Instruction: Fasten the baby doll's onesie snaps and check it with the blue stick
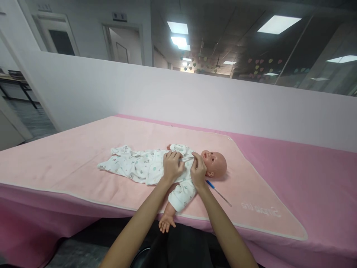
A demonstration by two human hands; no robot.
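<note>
A bald baby doll (pixel 216 163) lies on its back, head to the right, in a white printed top (pixel 156 169) and matching trousers (pixel 125 165). Over its chest, my left hand (pixel 173 164) is closed on the front of the top. My right hand (pixel 198 170) pinches the top near the collar, beside the doll's chin. A pale fold of cloth stretches between the two hands; its exact edge is hard to make out. The doll's near arm (pixel 167 219) hangs over the table's front edge. Close to its head rests a slender stick with a blue end (pixel 219 192).
Under the doll is a light pink mat (pixel 69 156) with pale trim, on a table covered by a darker pink cloth (pixel 315 178). A white partition (pixel 195 100) with glass above rises behind. At the far left stands a dark table (pixel 16 82).
</note>
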